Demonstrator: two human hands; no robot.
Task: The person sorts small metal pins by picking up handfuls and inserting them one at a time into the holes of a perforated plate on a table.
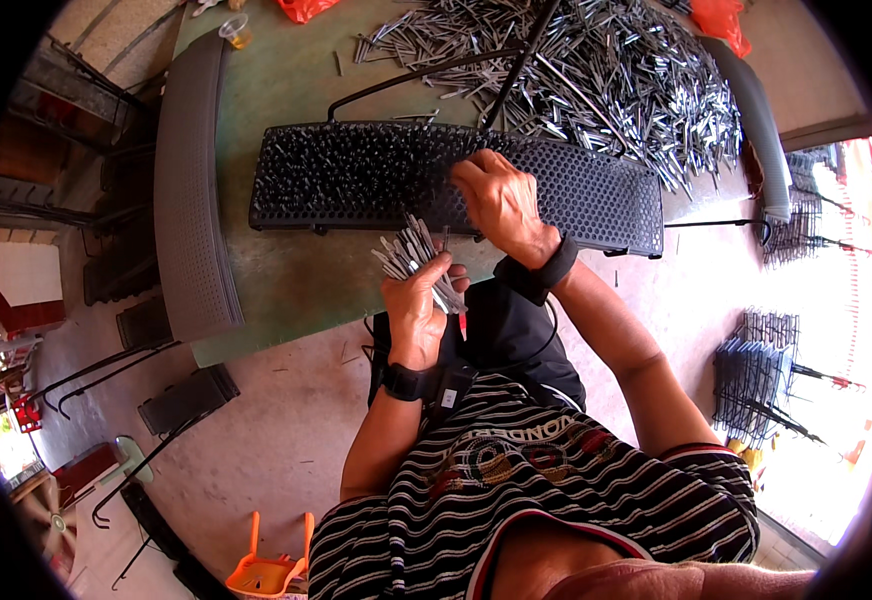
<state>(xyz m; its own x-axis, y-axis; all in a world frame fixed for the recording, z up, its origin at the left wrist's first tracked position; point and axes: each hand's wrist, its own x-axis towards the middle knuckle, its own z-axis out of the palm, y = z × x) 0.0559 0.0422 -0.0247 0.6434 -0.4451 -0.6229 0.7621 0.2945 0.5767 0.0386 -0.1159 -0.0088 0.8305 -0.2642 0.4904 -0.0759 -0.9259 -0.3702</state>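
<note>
A long black perforated rack (596, 195) lies across in front of me, with bent rods rising behind it. Many thin metal pieces stand in the holes of its left part, while the right part shows bare holes. My left hand (419, 305) is closed round a bundle of slim metal strips (411, 252), just below the rack's near edge. Over the middle of the rack, my right hand (501, 203) has its fingers pinched together at the surface; whatever they hold is hidden. Behind the rack spreads a large pile of loose metal strips (626, 90).
Grey perforated panels (188, 190) line the left side of the green table (291, 275). At the far left stands a plastic cup (236, 32) of yellowish liquid. An orange chair (266, 575) is at the lower left, and stacked wire racks (756, 375) stand on the right floor.
</note>
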